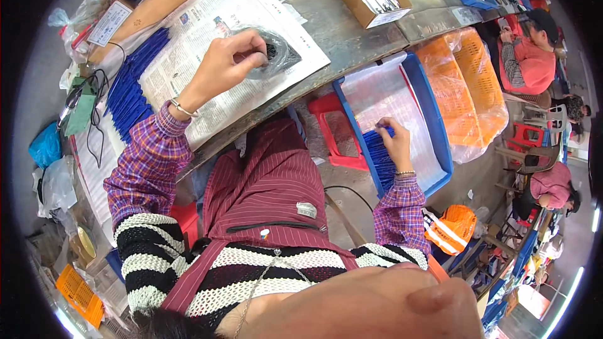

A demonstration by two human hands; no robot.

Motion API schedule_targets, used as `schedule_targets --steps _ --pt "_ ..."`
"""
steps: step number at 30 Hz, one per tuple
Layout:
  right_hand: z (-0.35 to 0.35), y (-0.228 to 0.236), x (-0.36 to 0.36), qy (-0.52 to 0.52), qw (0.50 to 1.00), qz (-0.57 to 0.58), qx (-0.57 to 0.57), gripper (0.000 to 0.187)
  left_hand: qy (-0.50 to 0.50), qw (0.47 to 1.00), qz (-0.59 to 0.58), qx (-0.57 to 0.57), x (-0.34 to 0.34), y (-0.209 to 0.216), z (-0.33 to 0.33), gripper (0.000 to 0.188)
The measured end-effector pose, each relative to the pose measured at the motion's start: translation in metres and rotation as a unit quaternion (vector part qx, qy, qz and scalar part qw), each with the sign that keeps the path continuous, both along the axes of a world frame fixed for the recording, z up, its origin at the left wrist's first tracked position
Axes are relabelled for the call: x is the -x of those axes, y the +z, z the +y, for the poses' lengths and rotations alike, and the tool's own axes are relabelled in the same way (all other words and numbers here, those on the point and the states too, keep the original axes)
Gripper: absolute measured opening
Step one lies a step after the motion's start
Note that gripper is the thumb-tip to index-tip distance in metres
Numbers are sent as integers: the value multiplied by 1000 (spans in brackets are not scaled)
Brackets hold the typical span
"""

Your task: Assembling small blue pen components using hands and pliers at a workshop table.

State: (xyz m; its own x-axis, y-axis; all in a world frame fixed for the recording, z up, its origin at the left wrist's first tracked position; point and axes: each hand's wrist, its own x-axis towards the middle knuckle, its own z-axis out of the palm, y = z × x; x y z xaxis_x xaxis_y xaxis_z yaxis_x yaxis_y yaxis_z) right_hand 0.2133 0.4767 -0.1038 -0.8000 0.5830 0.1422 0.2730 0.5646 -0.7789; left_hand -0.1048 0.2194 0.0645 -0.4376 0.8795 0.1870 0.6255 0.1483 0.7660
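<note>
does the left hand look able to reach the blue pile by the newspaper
Probably yes: only flat newspaper seems to lie between the left hand, at the clear plastic bag, and the blue pile, which looks uncovered.

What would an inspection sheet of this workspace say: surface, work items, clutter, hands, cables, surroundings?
Surface: newspaper on the table.
Work items: blue rods heaped at the newspaper's left edge, more in the blue tray; clear bag on newspaper.
Clutter: open carton at the table's far side.
Hands: left hand at the bag, right hand at the tray's rods; grips unclear.
Cables: dark cord tangled by a green box.
Surroundings: orange crates beside the tray; people at right.
</note>
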Motion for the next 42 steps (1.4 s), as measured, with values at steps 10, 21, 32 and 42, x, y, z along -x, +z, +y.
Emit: schedule_targets --steps 10,21,32,42 --pt "-85 65 48 86 969 106 207 16 -87 935 -342 34 -46 -8 -25 5" --pt "-141 94 85 170 955 114 216 15 -108 967 -224 55 -64 -11 -47 13" --pt "-147 100 86 154 969 72 181 14 -109 976 -190 -2 -69 -26 -42 16" --pt "-148 102 82 154 968 70 183 15 -83 981 -172 -13 -70 -26 -44 16"
